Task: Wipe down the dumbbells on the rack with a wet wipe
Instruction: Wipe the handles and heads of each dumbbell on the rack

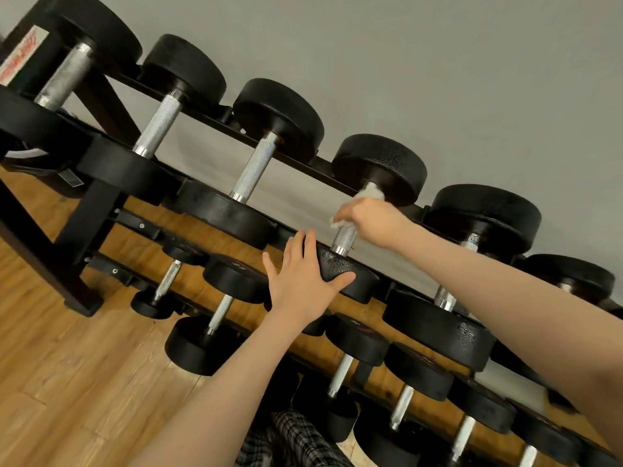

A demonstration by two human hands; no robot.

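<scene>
Against a grey wall — rack, wooden floor.

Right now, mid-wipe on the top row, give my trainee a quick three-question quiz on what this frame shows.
1. True or false: the right hand holds the wet wipe around a dumbbell handle.
2. Where does the left hand rest? A) the floor B) the near head of the same dumbbell C) a lower-row dumbbell
3. Fill in: the left hand's fingers are ____ (curled/straight).

Key: 1 true; 2 B; 3 straight.
</scene>
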